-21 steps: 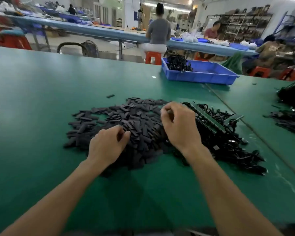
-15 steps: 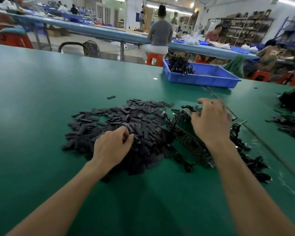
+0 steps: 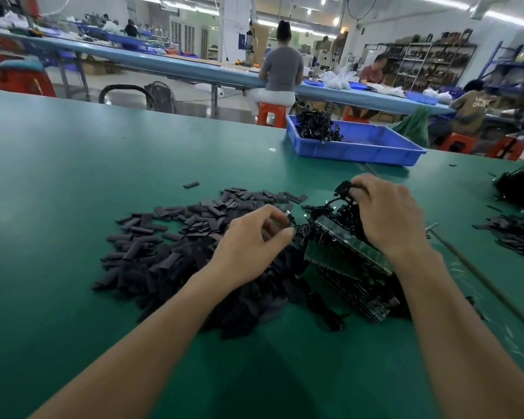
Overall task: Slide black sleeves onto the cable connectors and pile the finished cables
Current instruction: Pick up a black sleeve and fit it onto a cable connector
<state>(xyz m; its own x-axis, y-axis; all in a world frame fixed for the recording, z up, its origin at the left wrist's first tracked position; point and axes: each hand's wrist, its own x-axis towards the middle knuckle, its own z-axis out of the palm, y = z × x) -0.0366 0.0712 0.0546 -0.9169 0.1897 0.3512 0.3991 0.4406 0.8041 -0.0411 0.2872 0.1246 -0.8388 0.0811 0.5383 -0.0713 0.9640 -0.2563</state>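
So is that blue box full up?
Mostly empty: the blue tray holds one heap of black cables at its left end; the rest shows bare floor.

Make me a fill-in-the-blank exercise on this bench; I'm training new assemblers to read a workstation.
1. The sleeves are piled on a ____ table.
2. The tray beyond the hands is ____.
3. The right hand grips a coiled ____ above the boards, while the left hand pinches a connector.
Missing words: green, blue, cable.
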